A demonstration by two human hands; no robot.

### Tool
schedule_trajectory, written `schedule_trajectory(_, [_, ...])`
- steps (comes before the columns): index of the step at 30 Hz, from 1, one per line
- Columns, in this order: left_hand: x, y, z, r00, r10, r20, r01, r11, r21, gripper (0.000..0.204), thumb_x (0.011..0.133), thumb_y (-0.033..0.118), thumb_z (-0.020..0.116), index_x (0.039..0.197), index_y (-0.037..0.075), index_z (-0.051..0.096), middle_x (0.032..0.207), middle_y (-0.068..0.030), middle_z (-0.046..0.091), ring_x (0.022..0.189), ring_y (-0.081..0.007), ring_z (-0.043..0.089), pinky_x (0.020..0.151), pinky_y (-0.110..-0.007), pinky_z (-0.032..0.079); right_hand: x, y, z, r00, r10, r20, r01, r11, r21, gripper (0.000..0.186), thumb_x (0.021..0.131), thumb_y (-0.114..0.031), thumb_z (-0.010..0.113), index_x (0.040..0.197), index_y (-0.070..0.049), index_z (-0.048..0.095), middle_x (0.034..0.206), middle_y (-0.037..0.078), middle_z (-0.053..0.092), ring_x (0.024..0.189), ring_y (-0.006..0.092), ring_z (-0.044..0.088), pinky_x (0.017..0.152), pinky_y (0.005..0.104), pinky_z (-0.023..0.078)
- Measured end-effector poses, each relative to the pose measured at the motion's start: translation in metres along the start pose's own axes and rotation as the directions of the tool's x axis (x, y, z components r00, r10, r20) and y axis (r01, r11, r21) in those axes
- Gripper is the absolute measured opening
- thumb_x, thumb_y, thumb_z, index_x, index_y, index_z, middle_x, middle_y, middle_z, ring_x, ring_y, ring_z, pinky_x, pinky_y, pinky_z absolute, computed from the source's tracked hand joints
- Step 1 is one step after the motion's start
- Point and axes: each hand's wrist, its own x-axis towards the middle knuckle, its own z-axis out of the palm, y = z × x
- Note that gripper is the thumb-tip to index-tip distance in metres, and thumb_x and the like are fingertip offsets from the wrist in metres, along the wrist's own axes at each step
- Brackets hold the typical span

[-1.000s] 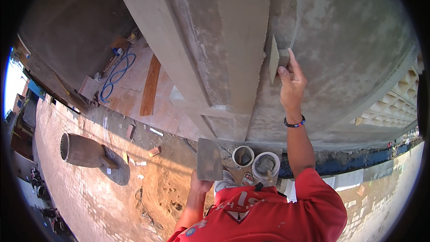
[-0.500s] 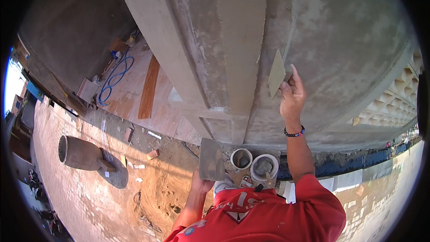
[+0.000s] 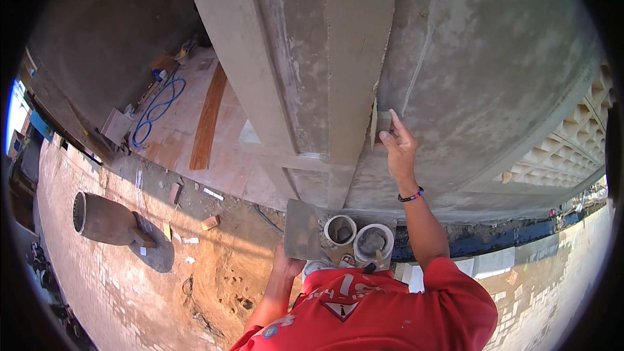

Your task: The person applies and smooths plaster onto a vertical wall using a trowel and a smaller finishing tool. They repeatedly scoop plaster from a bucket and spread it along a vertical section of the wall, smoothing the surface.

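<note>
My right hand (image 3: 398,149) is closed on a small plastering float (image 3: 374,127), which is set edge-on along the right edge of a plastered column strip (image 3: 354,39) beside the grey wall (image 3: 494,58). A pale line runs down the wall above the hand. Low in the view, my left hand (image 3: 286,264) grips a grey square board (image 3: 301,227), its fingers partly hidden beneath it. Just right of the board stand a small bucket (image 3: 351,222) and a larger white bucket (image 3: 383,231) with grey material in it.
A cement jar (image 3: 107,221) lies on sunlit paving at left. Behind the column are a blue hose (image 3: 156,117), a wooden plank (image 3: 207,130) and a dark wall (image 3: 110,26). Sandy ground (image 3: 227,266) lies below. A patterned block screen (image 3: 565,143) is at right.
My right hand and float have moved left and down to the column's edge, the float now more edge-on. The left hand keeps holding the board; the view has shifted slightly.
</note>
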Motion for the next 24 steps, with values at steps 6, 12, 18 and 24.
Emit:
schedule_trajectory(6, [0.005, 0.019, 0.005, 1.000, 0.012, 0.009, -0.012, 0.998, 0.055, 0.034, 0.095, 0.019, 0.043, 0.124, 0.004, 0.051, 0.115, -0.0109, 0.059, 0.102, -0.0261, 0.059, 0.085, -0.041, 0.050, 0.017, -0.055, -0.003, 0.918, -0.389, -0.076, 0.327, 0.851, -0.412, 0.040, 0.084, -0.001, 0.064, 0.124, 0.003, 0.057, 0.109, 0.012, 0.063, 0.092, 0.0174, 0.060, 0.080, 0.0303, 0.048])
schedule_trajectory(12, [0.010, 0.027, 0.012, 0.997, -0.013, 0.070, 0.009, 0.999, 0.048, 0.034, 0.094, 0.019, 0.045, 0.124, 0.003, 0.052, 0.114, -0.0107, 0.060, 0.100, -0.0263, 0.060, 0.084, -0.042, 0.051, 0.095, -0.151, 0.014, 0.534, -0.777, 0.333, 0.732, 0.228, -0.642, 0.039, 0.076, 0.008, 0.064, 0.113, -0.002, 0.064, 0.099, 0.010, 0.063, 0.091, 0.0257, 0.056, 0.079, 0.0359, 0.046])
schedule_trajectory(18, [0.015, 0.025, 0.004, 0.997, -0.027, 0.066, 0.024, 0.999, 0.044, 0.035, 0.094, 0.020, 0.046, 0.124, 0.003, 0.052, 0.116, -0.0113, 0.060, 0.102, -0.0265, 0.059, 0.084, -0.042, 0.051, 0.072, -0.091, 0.009, 0.525, -0.600, 0.604, 0.812, 0.140, -0.567, 0.045, 0.071, 0.009, 0.063, 0.113, -0.007, 0.064, 0.102, 0.011, 0.059, 0.093, 0.0287, 0.054, 0.079, 0.0388, 0.047])
schedule_trajectory(24, [0.015, 0.029, -0.003, 0.998, -0.024, 0.060, 0.019, 0.997, 0.070, 0.035, 0.094, 0.021, 0.046, 0.124, 0.004, 0.052, 0.116, -0.0106, 0.060, 0.102, -0.0260, 0.059, 0.084, -0.041, 0.051, 0.007, -0.035, 0.001, 0.673, -0.263, 0.691, 0.728, 0.400, -0.557, 0.045, 0.077, 0.006, 0.059, 0.121, -0.005, 0.059, 0.104, 0.012, 0.059, 0.094, 0.0302, 0.054, 0.084, 0.0374, 0.047])
